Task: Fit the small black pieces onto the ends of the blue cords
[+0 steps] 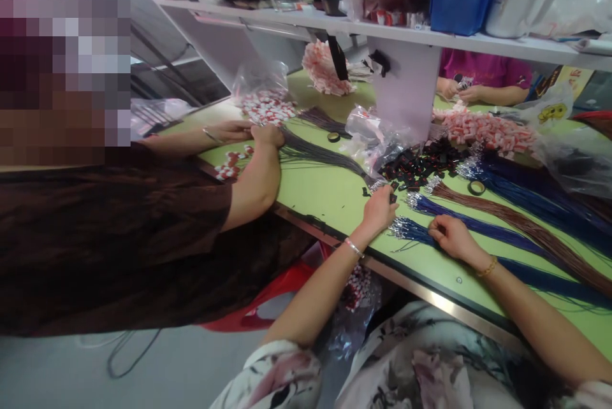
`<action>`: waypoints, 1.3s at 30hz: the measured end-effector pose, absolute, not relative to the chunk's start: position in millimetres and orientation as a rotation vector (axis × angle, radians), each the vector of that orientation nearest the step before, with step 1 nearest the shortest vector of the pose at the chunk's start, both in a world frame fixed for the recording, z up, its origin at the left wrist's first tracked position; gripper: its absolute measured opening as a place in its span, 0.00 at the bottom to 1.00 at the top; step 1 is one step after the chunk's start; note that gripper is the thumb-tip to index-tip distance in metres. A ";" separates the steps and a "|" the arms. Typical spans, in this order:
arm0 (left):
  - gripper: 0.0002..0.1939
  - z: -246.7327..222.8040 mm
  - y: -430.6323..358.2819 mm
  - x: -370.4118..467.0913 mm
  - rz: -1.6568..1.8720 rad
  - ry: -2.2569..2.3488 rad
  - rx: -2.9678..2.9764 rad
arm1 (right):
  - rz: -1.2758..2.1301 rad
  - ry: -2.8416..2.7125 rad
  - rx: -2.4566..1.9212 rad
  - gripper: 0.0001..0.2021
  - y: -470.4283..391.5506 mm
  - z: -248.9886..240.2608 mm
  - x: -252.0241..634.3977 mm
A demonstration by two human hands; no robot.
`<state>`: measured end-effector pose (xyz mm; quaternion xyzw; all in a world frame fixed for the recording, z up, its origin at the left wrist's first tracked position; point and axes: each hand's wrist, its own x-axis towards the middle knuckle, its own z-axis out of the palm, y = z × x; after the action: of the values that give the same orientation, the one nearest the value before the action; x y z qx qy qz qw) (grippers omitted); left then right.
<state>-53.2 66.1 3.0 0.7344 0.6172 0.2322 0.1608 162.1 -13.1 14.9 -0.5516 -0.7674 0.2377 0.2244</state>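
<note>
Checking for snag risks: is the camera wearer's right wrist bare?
No, a gold-coloured bracelet encircles it, just behind the right hand.

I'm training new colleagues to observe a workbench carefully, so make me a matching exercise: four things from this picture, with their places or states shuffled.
Column one:
1. The wearer's left hand
2. The wearer's right hand
3. Blue bin
4. Small black pieces

Column two:
A. On the raised shelf
B. Gold-coloured bracelet at its wrist
C. Heaped on the green tabletop
D. Silvery bracelet at its wrist

Pairs: 1-D, 2-B, 3-A, 4-C.
</note>
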 end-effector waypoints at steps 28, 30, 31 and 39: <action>0.14 19.8 -8.6 -50.6 1.052 0.637 0.529 | 1.129 -1.645 -1.219 0.10 -19.5 51.4 124.8; 0.13 21.0 -10.6 -47.4 1.026 0.618 0.533 | 1.099 -1.647 -1.223 0.09 -24.5 53.1 123.8; 0.13 21.6 -11.4 -46.1 1.018 0.619 0.534 | 1.080 -1.648 -1.232 0.08 -26.5 53.6 123.5; 0.14 25.1 -16.4 -39.6 0.977 0.617 0.564 | 0.946 -1.752 -1.283 0.09 -31.2 53.3 126.8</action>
<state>-39.6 -16.4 25.1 0.2629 0.2876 0.4557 0.8003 126.8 -31.2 53.3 -0.5019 -0.6850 0.3698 0.3771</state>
